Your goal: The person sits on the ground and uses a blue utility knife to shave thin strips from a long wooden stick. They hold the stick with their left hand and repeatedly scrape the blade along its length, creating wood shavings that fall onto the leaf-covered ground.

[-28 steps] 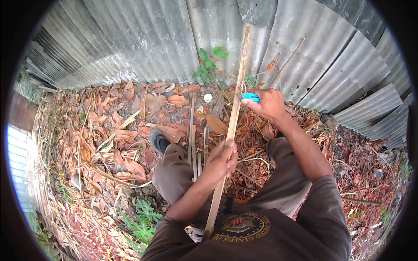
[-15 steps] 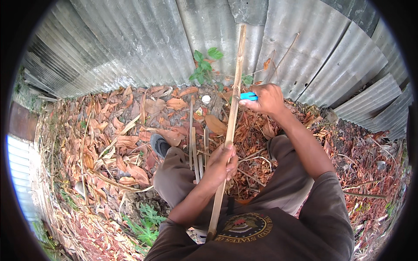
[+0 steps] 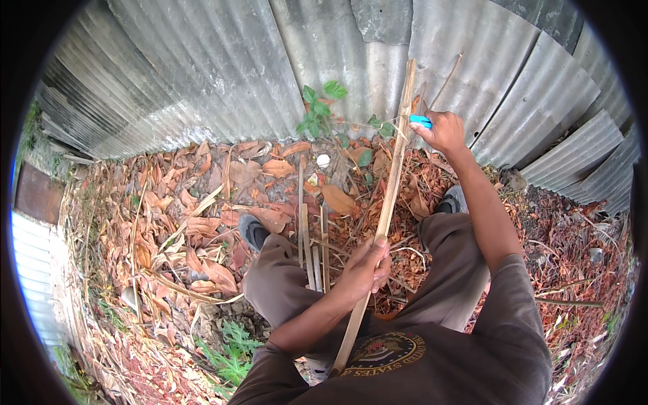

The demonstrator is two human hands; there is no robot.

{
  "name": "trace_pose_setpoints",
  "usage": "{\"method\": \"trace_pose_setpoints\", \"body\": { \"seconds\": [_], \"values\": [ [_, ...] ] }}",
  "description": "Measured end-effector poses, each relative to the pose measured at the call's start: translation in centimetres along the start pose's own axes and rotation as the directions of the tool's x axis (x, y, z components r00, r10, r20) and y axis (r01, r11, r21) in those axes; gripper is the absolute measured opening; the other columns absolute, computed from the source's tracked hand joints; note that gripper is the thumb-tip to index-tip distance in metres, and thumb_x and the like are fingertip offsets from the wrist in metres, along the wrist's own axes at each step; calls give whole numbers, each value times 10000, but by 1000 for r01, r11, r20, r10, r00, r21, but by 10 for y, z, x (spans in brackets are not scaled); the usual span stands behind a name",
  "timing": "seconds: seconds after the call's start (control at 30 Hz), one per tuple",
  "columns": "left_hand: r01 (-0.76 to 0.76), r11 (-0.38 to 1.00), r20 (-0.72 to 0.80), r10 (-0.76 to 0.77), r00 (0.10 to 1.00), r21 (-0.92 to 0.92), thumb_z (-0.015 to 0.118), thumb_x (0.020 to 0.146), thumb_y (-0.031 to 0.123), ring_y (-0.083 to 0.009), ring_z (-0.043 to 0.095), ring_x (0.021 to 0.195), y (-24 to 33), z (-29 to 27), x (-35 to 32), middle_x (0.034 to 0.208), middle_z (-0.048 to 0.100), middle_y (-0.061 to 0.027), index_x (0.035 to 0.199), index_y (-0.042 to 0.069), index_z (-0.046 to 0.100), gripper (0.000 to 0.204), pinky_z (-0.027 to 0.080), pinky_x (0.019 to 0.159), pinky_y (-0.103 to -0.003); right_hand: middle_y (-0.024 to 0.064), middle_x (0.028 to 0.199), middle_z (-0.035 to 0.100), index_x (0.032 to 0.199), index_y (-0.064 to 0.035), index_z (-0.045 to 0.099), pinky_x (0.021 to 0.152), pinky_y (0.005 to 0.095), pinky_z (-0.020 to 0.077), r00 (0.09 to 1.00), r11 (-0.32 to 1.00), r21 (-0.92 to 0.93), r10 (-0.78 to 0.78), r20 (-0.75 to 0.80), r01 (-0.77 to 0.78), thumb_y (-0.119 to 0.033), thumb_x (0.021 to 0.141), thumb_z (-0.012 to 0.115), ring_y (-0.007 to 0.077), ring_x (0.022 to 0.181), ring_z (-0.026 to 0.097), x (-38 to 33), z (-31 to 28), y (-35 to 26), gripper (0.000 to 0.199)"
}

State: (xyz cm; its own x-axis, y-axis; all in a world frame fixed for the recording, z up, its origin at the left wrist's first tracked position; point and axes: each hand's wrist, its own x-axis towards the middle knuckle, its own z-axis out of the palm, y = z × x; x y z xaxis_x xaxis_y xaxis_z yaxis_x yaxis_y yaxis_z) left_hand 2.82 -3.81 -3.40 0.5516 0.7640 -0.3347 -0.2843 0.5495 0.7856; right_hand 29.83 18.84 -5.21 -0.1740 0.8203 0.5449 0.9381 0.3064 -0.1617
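A long, split bamboo strip (image 3: 392,182) slants from my shirt front up toward the metal fence. My left hand (image 3: 366,268) is wrapped round its lower half. Close to its upper end, my right hand (image 3: 443,130) is closed on a blue-handled utility knife (image 3: 420,121). The knife's front end meets the strip's right edge; its blade is too small to make out. Several shorter bamboo strips (image 3: 306,236) lie between my legs, just left of the long one.
A corrugated metal fence (image 3: 202,74) runs across the far side. Dry brown leaves (image 3: 209,233) cover the ground. A small green plant (image 3: 317,111) grows by the fence, and a leafy weed (image 3: 233,351) stands near my left side. A thin stick (image 3: 447,81) leans against the metal.
The bamboo strip's upper end has swung right and come down a little. Both hands have shifted right with it, and the knife has moved farther up along the strip.
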Motion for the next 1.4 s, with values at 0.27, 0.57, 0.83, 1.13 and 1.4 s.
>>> {"method": "trace_pose_setpoints", "body": {
  "seconds": [0.27,0.57,0.83,1.13,1.4],
  "values": [
    [4,1000,-55,-4,998,-9,340,1043,343,-73,325,403,9,-1,6,544,332,33,881,113,392,286,311,407,-228,82,459,417,562,-43,484,458,408,389,878,772,436,333,344,-464,-728,859,431,244,425,452,2,12,-19,749],
    [38,993,-75,-46,996,-110,370,1033,355,-83,297,384,9,-4,3,532,308,40,888,122,412,278,288,463,-231,199,585,609,649,-62,681,533,408,482,950,950,1,313,13,-313,-577,897,452,324,592,646,2,-1,-39,616],
    [60,994,-48,-65,997,-94,388,1029,337,-84,311,396,3,9,0,548,325,37,894,120,412,256,300,458,-240,124,465,535,558,-110,606,492,423,463,977,999,-49,-20,-214,9,-465,876,508,334,462,572,-3,17,11,487],
    [72,976,-48,-83,995,-204,378,1032,329,-86,296,389,-5,7,-16,522,314,40,902,120,411,249,273,448,-243,109,453,526,559,-102,598,493,420,456,971,997,-52,-64,-229,53,-423,871,521,319,442,558,-6,11,-2,454],
    [154,951,27,-152,988,-268,371,1034,344,-90,284,379,-7,20,-36,504,304,44,867,127,421,279,268,456,-246,169,670,651,844,-59,714,657,449,509,913,893,-192,389,-124,-407,-504,908,402,342,669,659,16,-10,24,547]
  ]
}}
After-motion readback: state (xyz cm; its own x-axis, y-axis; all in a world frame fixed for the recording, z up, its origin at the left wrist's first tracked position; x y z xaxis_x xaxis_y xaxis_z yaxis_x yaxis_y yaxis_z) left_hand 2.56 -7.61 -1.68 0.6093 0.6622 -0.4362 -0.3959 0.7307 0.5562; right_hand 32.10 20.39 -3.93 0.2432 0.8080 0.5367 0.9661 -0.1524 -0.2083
